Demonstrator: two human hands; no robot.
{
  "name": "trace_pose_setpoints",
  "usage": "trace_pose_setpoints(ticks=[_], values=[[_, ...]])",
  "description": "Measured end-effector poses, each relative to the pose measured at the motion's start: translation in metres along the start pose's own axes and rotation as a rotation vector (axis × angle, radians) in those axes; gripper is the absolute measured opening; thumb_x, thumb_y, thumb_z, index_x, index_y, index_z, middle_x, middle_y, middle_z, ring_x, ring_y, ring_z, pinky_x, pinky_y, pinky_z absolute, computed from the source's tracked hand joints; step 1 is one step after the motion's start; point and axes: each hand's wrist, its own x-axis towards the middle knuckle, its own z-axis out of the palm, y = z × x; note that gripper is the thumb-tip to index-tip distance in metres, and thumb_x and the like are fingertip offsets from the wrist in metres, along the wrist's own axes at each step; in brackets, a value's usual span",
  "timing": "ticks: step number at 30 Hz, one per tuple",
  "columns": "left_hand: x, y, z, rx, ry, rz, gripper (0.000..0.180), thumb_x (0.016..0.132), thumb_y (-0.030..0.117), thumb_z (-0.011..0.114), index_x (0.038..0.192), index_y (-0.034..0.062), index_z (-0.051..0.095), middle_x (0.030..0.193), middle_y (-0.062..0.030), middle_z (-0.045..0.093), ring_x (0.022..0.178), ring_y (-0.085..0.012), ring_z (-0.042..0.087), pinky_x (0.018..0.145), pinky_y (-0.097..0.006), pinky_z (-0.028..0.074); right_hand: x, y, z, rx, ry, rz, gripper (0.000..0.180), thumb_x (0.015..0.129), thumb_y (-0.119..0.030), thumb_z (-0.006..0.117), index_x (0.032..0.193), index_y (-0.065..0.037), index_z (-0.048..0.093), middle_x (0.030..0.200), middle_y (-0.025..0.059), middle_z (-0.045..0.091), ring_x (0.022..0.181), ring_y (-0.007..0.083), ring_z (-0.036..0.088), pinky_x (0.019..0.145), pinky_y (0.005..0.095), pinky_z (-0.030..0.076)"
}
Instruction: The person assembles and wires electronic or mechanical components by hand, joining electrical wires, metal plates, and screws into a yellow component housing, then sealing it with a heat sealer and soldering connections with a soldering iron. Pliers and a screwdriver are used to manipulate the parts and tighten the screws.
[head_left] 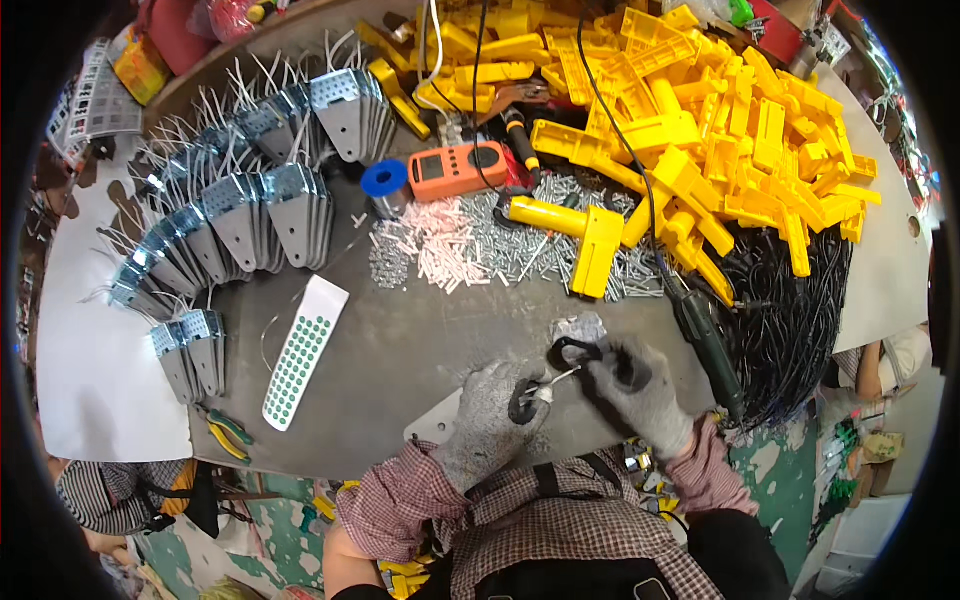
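Note:
Both my hands wear grey knit gloves and meet at the near edge of the grey table [400, 350]. My left hand [495, 415] pinches a small metal part with a thin white wire sticking out toward the right. My right hand [630, 385] grips a black looped cable [572, 350] just beside it, touching the wire's tip. A crumpled silvery piece [578, 326] lies right behind the hands. A white plate corner [438, 422] pokes out under my left wrist.
A big heap of yellow plastic parts [700, 120] fills the back right, above a mass of black cables [800, 310]. Small screws and white tubes [470, 245], an orange meter [457, 170], a blue spool [384, 180], a black soldering iron [705, 335], metal brackets [250, 210], green-dotted strip [303, 350], pliers [228, 432].

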Motion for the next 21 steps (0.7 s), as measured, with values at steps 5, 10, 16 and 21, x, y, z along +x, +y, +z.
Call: trace_pose_setpoints(ticks=[5, 10, 16, 21], values=[[-0.012, -0.008, 0.005, 0.094, 0.035, 0.104, 0.027, 0.076, 0.014, 0.075, 0.097, 0.0032, 0.063, 0.087, -0.0150, 0.064, 0.081, -0.0346, 0.063, 0.076, -0.045, 0.049, -0.046, -0.012, 0.037, 0.189, -0.005, -0.080, 0.029, 0.084, -0.004, 0.072, 0.111, -0.002, 0.061, 0.075, 0.0072, 0.065, 0.066, 0.0121, 0.064, 0.056, 0.0272, 0.049], [-0.024, 0.009, -0.018, 0.282, -0.124, 0.125, 0.058, 0.073, 0.028, 0.076, 0.122, 0.0046, 0.054, 0.122, -0.0139, 0.051, 0.116, -0.0334, 0.050, 0.101, -0.050, 0.038, 0.006, -0.004, 0.005, 0.165, -0.626, -0.032, 0.028, 0.084, -0.012, 0.073, 0.110, -0.002, 0.067, 0.098, 0.0112, 0.071, 0.077, 0.0213, 0.068, 0.071, 0.0340, 0.054], [-0.027, 0.005, -0.003, 0.354, -0.203, 0.144, 0.056, 0.073, 0.029, 0.079, 0.120, 0.0074, 0.058, 0.123, -0.0145, 0.055, 0.113, -0.0365, 0.054, 0.100, -0.050, 0.041, 0.180, 0.011, 0.009, -1.136, -0.208, -0.335, 0.024, 0.082, -0.008, 0.060, 0.106, -0.006, 0.059, 0.104, 0.0116, 0.064, 0.097, 0.0290, 0.065, 0.080, 0.0407, 0.053], [-0.044, -0.011, -0.022, 0.431, -0.194, 0.093, 0.065, 0.072, 0.030, 0.079, 0.127, 0.0070, 0.053, 0.124, -0.0147, 0.054, 0.114, -0.0368, 0.052, 0.099, -0.048, 0.042, 0.137, -0.058, -0.014, -0.776, -0.078, -0.555, 0.033, 0.078, -0.006, 0.067, 0.110, -0.002, 0.059, 0.101, 0.0173, 0.065, 0.093, 0.0317, 0.067, 0.079, 0.0423, 0.054]])
